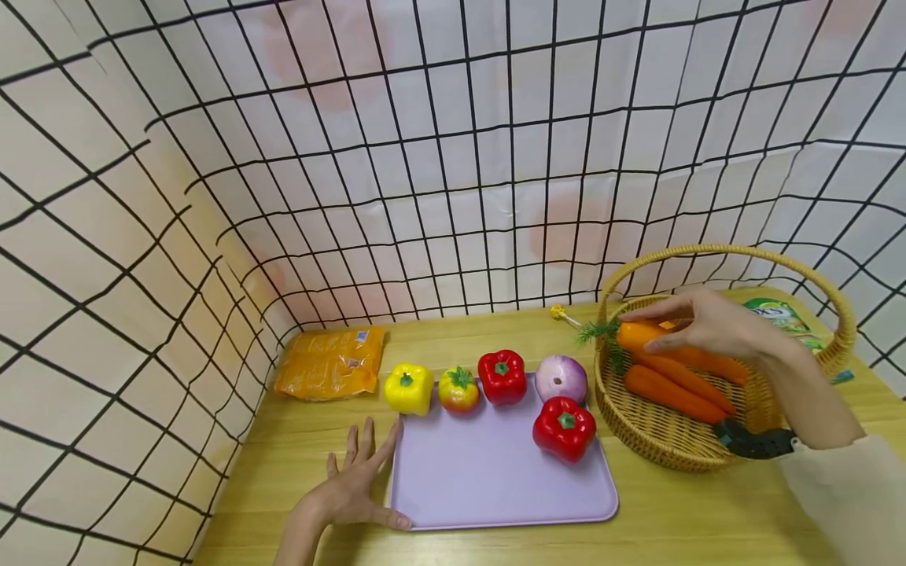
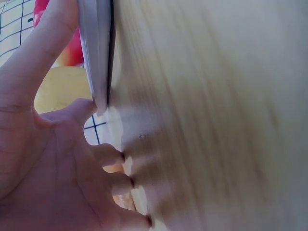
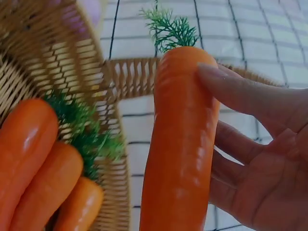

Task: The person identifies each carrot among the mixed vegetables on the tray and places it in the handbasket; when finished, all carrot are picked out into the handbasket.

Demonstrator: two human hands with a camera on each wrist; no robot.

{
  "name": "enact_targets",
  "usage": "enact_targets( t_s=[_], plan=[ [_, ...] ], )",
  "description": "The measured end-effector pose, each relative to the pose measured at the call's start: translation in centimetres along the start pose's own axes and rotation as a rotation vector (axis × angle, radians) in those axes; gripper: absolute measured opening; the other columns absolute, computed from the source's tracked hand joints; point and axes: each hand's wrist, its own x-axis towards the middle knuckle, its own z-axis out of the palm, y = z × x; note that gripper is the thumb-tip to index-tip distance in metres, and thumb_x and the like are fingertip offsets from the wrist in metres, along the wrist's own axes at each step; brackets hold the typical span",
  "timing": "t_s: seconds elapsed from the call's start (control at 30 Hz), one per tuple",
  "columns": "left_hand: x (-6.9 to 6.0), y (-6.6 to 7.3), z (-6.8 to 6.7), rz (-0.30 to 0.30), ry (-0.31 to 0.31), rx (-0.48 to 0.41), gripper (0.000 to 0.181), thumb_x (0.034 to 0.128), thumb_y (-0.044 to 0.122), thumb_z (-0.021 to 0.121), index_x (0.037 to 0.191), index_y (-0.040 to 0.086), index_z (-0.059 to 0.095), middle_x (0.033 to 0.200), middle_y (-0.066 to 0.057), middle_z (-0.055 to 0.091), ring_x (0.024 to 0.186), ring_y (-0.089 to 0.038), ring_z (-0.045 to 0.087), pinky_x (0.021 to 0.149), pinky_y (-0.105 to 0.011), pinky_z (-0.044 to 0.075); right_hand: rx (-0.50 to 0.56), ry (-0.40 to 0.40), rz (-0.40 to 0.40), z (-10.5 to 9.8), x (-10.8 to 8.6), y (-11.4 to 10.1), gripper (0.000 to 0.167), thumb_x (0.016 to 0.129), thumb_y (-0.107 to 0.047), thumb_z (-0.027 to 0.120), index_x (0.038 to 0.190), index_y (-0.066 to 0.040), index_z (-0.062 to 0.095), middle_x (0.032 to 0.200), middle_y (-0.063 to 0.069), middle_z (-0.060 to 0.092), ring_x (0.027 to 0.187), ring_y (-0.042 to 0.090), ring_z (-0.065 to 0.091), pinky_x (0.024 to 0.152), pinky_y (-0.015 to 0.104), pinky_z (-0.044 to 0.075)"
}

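My right hand (image 1: 718, 322) grips an orange carrot (image 3: 180, 139) near its leafy top, thumb on one side and fingers on the other. This carrot is raised over the wicker basket (image 1: 647, 442), where several more carrots (image 1: 668, 395) lie. My left hand (image 1: 347, 491) has its fingers spread, with thumb and index finger touching the left edge of the purple tray (image 1: 488, 487). On the tray are a red bell pepper (image 1: 564, 430) at the right and, along the far edge, another red pepper (image 1: 502, 377), a purple onion (image 1: 561, 379) and a tomato (image 1: 458, 391).
A yellow bell pepper (image 1: 409, 389) stands at the tray's far left corner. An orange packet (image 1: 330, 363) lies at the back left. Behind the basket, whose handle (image 1: 729, 249) arches upward, is a green packet (image 1: 778, 316). A grid-patterned curtain (image 1: 453, 196) closes off the back.
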Motion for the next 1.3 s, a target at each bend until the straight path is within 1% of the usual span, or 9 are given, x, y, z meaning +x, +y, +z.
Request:
enact_targets(
  t_s=[0.07,0.13,0.27,0.43,0.63,0.77,0.93,1.1,1.3],
  plan=[
    [0.0,0.0,0.0,0.003,0.001,0.004,0.140,0.0653,0.056,0.093,0.167,0.026,0.002,0.167,-0.030,-0.021,0.153,-0.056,-0.020,0.110,-0.088,-0.007,-0.006,-0.004,0.022,-0.2,0.3,1.0,0.045,0.088,-0.024,0.083,0.131,-0.019,0.073,0.141,0.020,0.065,0.115,0.015,0.061,0.089,0.025,0.054],
    [0.0,0.1,-0.1,0.005,0.001,0.007,0.140,0.0654,0.056,0.093,0.167,0.026,0.002,0.167,-0.030,-0.021,0.153,-0.057,-0.020,0.110,-0.088,-0.007,0.004,-0.018,0.045,-0.3,0.6,1.8,0.046,0.088,-0.023,0.083,0.133,-0.015,0.072,0.143,0.023,0.063,0.124,0.032,0.061,0.097,0.042,0.056],
    [0.1,0.0,-0.1,0.002,0.000,0.010,0.140,0.0655,0.057,0.092,0.167,0.026,0.002,0.167,-0.030,-0.020,0.153,-0.057,-0.020,0.110,-0.088,-0.006,0.028,-0.026,0.128,-0.7,1.0,3.1,0.051,0.090,-0.025,0.081,0.137,-0.010,0.068,0.144,0.027,0.060,0.131,0.048,0.055,0.102,0.066,0.050],
    [0.1,-0.1,0.1,0.003,0.002,0.003,0.140,0.0650,0.056,0.093,0.167,0.026,0.002,0.167,-0.030,-0.021,0.153,-0.056,-0.020,0.110,-0.088,-0.007,0.030,0.006,0.257,-1.4,1.0,4.7,0.054,0.091,-0.022,0.079,0.140,-0.005,0.064,0.148,0.034,0.052,0.130,0.055,0.053,0.102,0.068,0.049],
    [0.0,-0.1,0.1,-0.005,0.001,0.002,0.140,0.0649,0.057,0.093,0.167,0.026,0.002,0.167,-0.030,-0.021,0.153,-0.056,-0.020,0.110,-0.088,-0.007,0.078,0.052,0.384,-2.1,1.0,5.9,0.062,0.094,-0.022,0.076,0.147,0.002,0.053,0.151,0.042,0.041,0.137,0.064,0.034,0.108,0.078,0.033],
    [0.0,-0.1,0.0,0.002,0.007,0.006,0.139,0.0651,0.056,0.093,0.167,0.026,0.003,0.168,-0.031,-0.020,0.153,-0.057,-0.019,0.110,-0.088,-0.006,0.100,0.179,0.425,-2.0,1.2,6.1,0.065,0.095,-0.026,0.076,0.148,0.001,0.051,0.151,0.040,0.043,0.136,0.061,0.036,0.106,0.075,0.037],
    [0.1,0.0,0.0,0.004,0.006,0.002,0.140,0.0651,0.055,0.093,0.167,0.026,0.003,0.168,-0.030,-0.020,0.153,-0.056,-0.020,0.110,-0.088,-0.007,0.090,0.359,0.385,-1.4,1.6,6.1,0.058,0.094,-0.023,0.077,0.144,-0.001,0.057,0.144,0.036,0.053,0.124,0.051,0.052,0.090,0.056,0.051],
    [0.1,0.0,-0.1,0.002,0.004,0.005,0.140,0.0651,0.056,0.093,0.167,0.026,0.003,0.167,-0.030,-0.021,0.153,-0.056,-0.020,0.110,-0.088,-0.007,0.033,0.271,0.331,-1.0,2.0,6.4,0.055,0.092,-0.017,0.079,0.139,0.003,0.060,0.140,0.038,0.056,0.124,0.056,0.052,0.097,0.066,0.049],
    [0.1,0.1,0.0,0.001,0.001,0.001,0.140,0.0653,0.055,0.093,0.167,0.026,0.002,0.167,-0.030,-0.021,0.153,-0.056,-0.021,0.110,-0.088,-0.007,-0.012,0.140,0.280,-0.3,2.3,7.4,0.048,0.089,-0.007,0.080,0.132,0.006,0.065,0.137,0.039,0.058,0.124,0.060,0.053,0.100,0.067,0.049]
  ],
)
